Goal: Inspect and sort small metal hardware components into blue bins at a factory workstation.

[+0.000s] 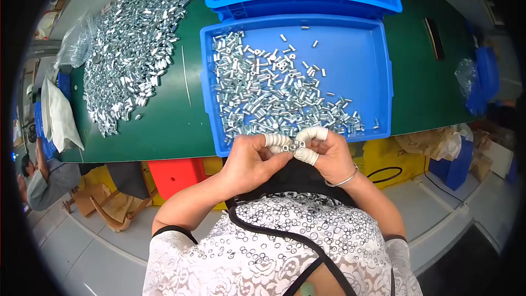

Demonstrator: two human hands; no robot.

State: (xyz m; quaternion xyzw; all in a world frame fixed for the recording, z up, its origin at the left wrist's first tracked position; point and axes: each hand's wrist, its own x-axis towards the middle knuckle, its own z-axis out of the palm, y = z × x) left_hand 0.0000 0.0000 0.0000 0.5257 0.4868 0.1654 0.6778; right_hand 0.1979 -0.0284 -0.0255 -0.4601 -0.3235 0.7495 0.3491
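Both hands meet at the near edge of a blue plastic tray (pixel 323 19), with white finger cots on several fingertips. My left hand (pixel 253 160) is closed, its fingertips pinching small metal sleeves. From the other side my right hand (pixel 327 156) also pinches at the same little cluster of metal sleeves (pixel 294 146), whose round open ends face up. Which sleeve sits in which hand is hard to make out. Many loose silvery metal sleeves (pixel 268 90) cover the left and near part of the tray just beyond my fingers.
A big heap of metal sleeves (pixel 131 44) lies on the green table (pixel 189 126) at the left. Behind the tray stands a second blue tray (pixel 307 5). A thin rod (pixel 186 77) lies between heap and tray. At the right is a dark flat object (pixel 434 38). Another person (pixel 41 178) is far left.
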